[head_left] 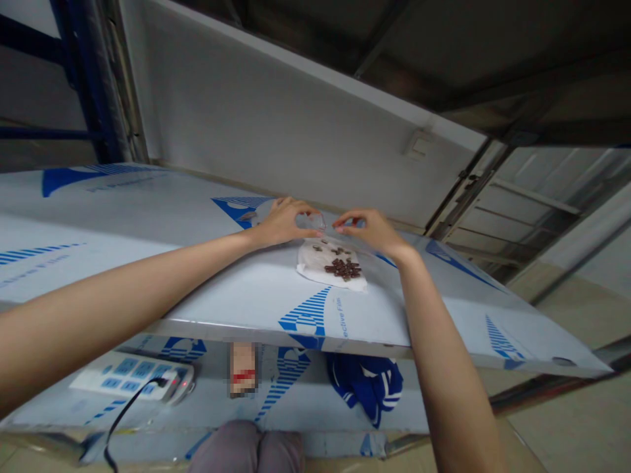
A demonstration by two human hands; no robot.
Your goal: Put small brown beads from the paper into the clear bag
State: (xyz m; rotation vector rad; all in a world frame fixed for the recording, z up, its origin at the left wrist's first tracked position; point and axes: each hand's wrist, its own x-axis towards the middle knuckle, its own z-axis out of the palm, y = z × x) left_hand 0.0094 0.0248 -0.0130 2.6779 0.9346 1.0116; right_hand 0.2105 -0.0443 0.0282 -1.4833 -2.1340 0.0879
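My left hand (284, 221) is over the far part of the film-covered table. Its fingers and thumb curve round a clear plastic piece (315, 222), whose exact kind I cannot make out. Just right of it, my right hand (369, 230) has thumb and fingertips drawn close together. Whatever may be between them is too small to tell. Below both hands lies a white sheet (314, 258), with a pile of small dark brown cylindrical pieces (344, 268) toward its right side. A few more pieces are scattered higher up on the sheet.
The tabletop (197, 282) carries blue-printed protective film. On the shelf below are a white power strip (133, 378) with a black cord, a pixelated item (243, 368) and a blue cloth with white stripes (365, 384). A pale wall (296, 112) stands behind.
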